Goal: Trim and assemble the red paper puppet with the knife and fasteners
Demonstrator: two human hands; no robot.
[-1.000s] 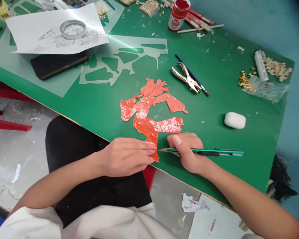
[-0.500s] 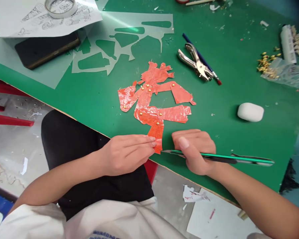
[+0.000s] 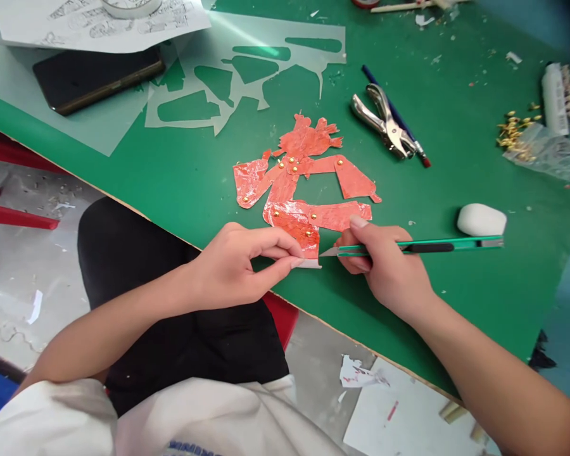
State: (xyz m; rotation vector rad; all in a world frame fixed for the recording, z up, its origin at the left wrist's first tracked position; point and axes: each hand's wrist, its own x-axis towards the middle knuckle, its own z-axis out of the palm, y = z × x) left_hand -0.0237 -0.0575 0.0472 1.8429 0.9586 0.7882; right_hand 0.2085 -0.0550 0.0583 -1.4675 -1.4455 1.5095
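A red jointed paper figure (image 3: 304, 183) with small gold fasteners lies on the green table (image 3: 180, 183). My left hand (image 3: 240, 266) pinches the figure's lowest piece near the table's front edge, with that piece's tip bent up showing its pale back. My right hand (image 3: 382, 269) is closed around a green utility knife (image 3: 422, 245). The blade tip points left and touches the pinched piece just right of my left fingertips.
A white eraser-like block (image 3: 481, 219) lies right of the knife. Silver punch pliers (image 3: 384, 121) and a paintbrush lie behind the figure. A cut stencil sheet (image 3: 247, 69), a black phone (image 3: 95, 73), printed paper, gold fasteners (image 3: 515, 133) in a bag and a glue stick sit further back.
My left hand has gone from flat fingers to a pinch, folding up the piece's lower tip. My right hand moved the knife up and in to the piece. The camera shifted slightly.
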